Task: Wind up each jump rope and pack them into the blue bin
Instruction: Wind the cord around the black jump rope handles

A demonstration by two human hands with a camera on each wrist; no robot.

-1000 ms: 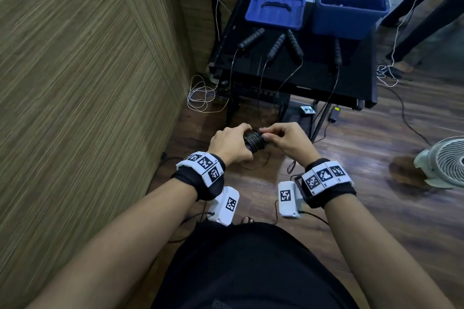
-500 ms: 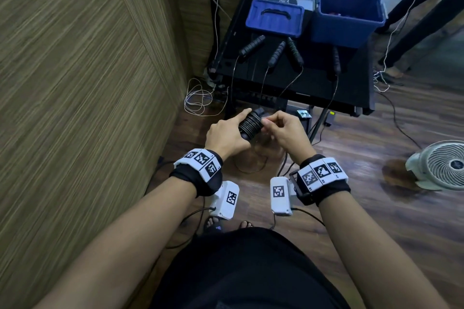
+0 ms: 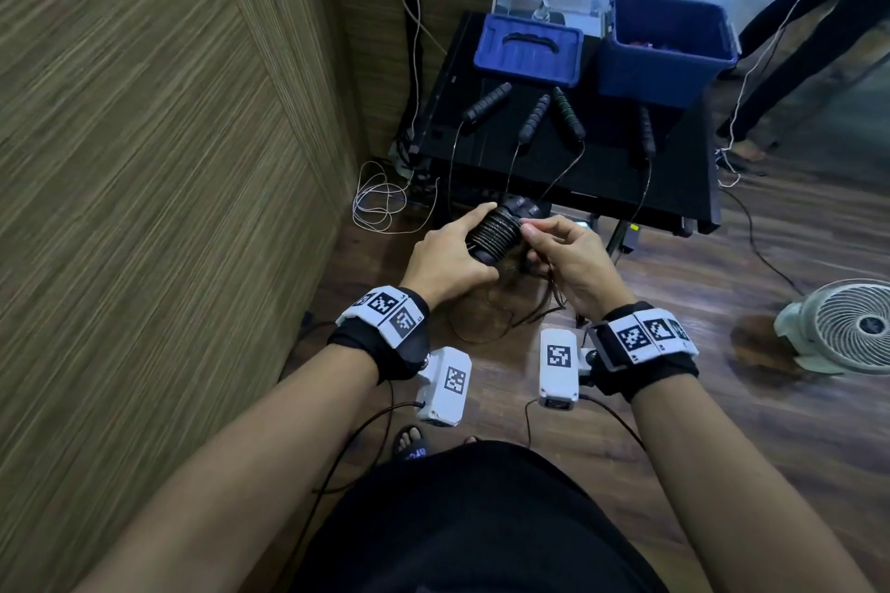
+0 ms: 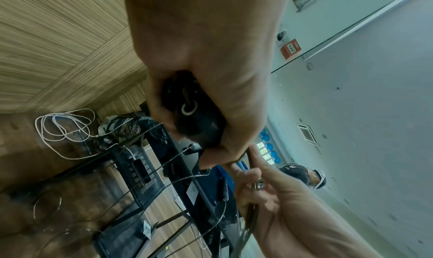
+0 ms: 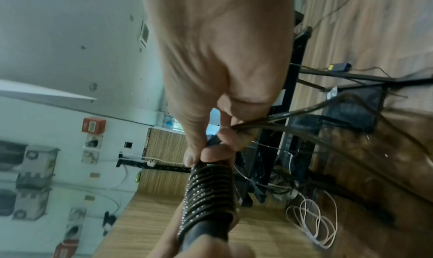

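Gripping a pair of handles [image 3: 498,231] with black rope coiled tightly around them, the left hand [image 3: 450,258] curls its fingers and thumb round the bundle's near end. The right hand [image 3: 568,258] pinches the loose rope [image 5: 304,113] between thumb and fingertips just beside the coil; several slack strands trail from that pinch down toward the wooden floor [image 3: 674,352].

Ahead stands a black table [image 3: 602,173]. Four more handles lie on it: one at the left [image 3: 486,101], two angled together in the middle [image 3: 534,118] [image 3: 568,113], and one at the right [image 3: 646,130]. Each has a thin rope hanging over the table's front edge.

At the back of the table are two blue things: the open blue bin [image 3: 667,48] on the right, with something reddish inside that is too small to tell, and a blue lid [image 3: 527,48] with a dark grip, lying flat to its left.

One white fan [image 3: 847,327] sits on the floor at the right. One loop of white cable [image 3: 380,197] lies by the wall.
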